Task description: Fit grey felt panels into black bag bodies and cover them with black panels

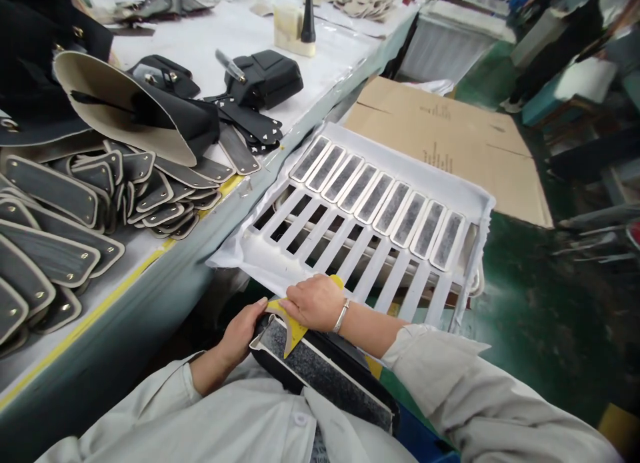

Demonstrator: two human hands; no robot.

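My right hand (317, 303), a bracelet at its wrist, is closed on a flat yellow piece with a curved edge (295, 335). One tip of this piece rests on the grey speckled panel of a long black case with pale edges (330, 376), lying across my lap. My left hand (237, 335) grips the near left end of the case. Its fingertips are close to the yellow piece; whether they touch it I cannot tell. Just beyond my hands, a white slotted rack (320, 233) carries a row of grey panels with pale borders (375, 196).
On the left table (165, 250) lie many dark straps with rivets (55, 190), a rolled black sheet (135, 106) and a black pouch (270, 76). A cream block with a black cone (295, 30) stands farther back. Flat cardboard (450, 143) lies behind the rack.
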